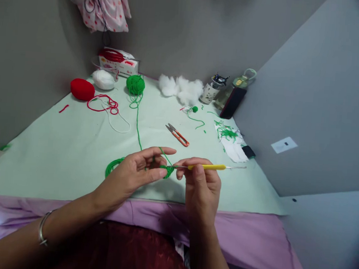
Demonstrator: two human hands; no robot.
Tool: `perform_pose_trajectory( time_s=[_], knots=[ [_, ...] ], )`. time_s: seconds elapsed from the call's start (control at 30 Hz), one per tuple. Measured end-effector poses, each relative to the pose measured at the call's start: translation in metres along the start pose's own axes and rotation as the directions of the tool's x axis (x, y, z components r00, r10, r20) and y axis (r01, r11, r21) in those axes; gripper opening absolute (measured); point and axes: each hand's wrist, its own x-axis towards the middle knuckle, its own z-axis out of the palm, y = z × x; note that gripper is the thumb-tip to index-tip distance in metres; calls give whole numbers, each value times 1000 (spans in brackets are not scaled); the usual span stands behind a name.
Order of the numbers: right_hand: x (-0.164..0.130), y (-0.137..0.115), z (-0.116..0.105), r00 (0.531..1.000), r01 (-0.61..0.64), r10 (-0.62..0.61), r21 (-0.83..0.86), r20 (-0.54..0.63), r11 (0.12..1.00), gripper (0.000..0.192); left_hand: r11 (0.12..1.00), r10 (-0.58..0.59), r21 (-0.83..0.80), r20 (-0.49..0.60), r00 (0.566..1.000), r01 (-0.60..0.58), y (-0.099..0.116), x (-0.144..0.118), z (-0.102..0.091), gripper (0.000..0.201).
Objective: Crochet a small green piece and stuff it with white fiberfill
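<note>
My left hand (138,168) pinches a small green crochet piece (167,171), with green yarn looped over its forefinger. The strand (138,126) runs back across the table to a green yarn ball (135,84). My right hand (200,184) grips a yellow-handled crochet hook (211,167), its tip at the green piece and its metal end pointing right. A loose coil of green yarn (112,166) lies just left of my left hand.
On the pale green table (55,153): orange snips (178,135), red yarn ball (82,89), white yarn ball (103,79), white stuffing (180,88), green yarn scraps on paper (229,137), jars (213,89) at the back. Grey walls close in behind and right.
</note>
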Motion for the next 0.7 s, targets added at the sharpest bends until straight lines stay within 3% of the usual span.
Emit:
perform_pose_trajectory(
  time_s=[0.17,0.3,0.4,0.53,0.63,0.67,0.7],
  knots=[
    [-1,-5,-1,999,21,-21,-18,39,1000,21,997,19,71,-13,1000,-18,2,0,-1,37],
    [-7,-12,-3,989,144,-129,-250,73,957,22,976,72,212,-66,995,-56,4,-2,0,36],
    [-11,-16,-3,932,360,-298,-452,205,816,25,936,142,341,-143,980,-86,5,-4,4,36],
    [-14,-9,-2,784,616,-472,-596,404,514,27,925,205,358,-197,959,-124,3,-6,12,41],
    [-15,1,-3,655,717,-569,-648,498,258,28,989,86,135,-155,984,-65,1,-4,13,50],
    [-15,3,-3,640,722,-585,-649,498,239,30,1000,5,17,-115,993,-3,1,-2,12,54],
    [-15,4,-3,656,713,-589,-643,471,280,30,993,-77,-97,-74,994,69,1,-1,11,57]
  ],
)
